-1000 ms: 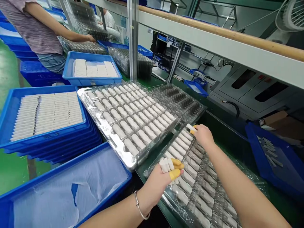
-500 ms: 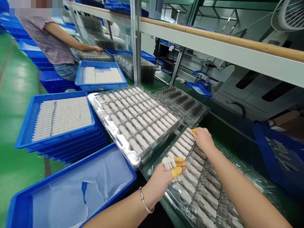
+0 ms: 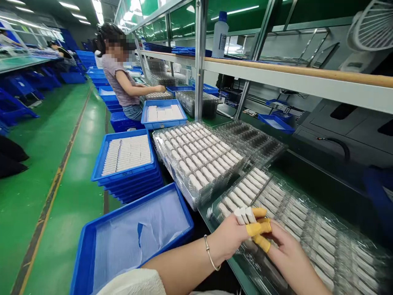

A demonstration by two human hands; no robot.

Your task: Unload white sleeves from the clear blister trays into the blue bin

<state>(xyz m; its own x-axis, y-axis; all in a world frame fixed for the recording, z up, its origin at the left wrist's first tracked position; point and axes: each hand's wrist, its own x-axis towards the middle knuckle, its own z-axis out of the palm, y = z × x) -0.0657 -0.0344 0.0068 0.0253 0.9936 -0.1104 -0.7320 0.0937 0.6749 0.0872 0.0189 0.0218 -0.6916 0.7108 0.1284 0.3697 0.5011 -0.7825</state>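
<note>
My left hand [image 3: 227, 237], a bracelet at its wrist and yellow finger cots on its fingers, is closed around several small white oblong pieces [image 3: 244, 215]. Against its fingertips is my right hand [image 3: 284, 241], also in yellow finger cots. Its thumb and fingers are pinched together; what lies between them is hidden. Both hands are over the near end of a clear plastic blister tray [image 3: 270, 180], whose slots hold rows of white pieces. Left of it stands a stack of similar clear trays [image 3: 196, 196], the top one filled with white pieces.
Blue bins with white pieces [image 3: 125, 155] stand on the left, above a blue bin lined with a translucent sheet [image 3: 138, 246]. More clear trays [image 3: 251, 139] lie behind. A metal post [image 3: 201, 61] and shelf rail [image 3: 291, 76] cross above. A co-worker [image 3: 123, 78] sits farther back.
My right hand has come back from the tray's far end to meet my left hand. The view has swung left and up, showing more of the aisle and the co-worker.
</note>
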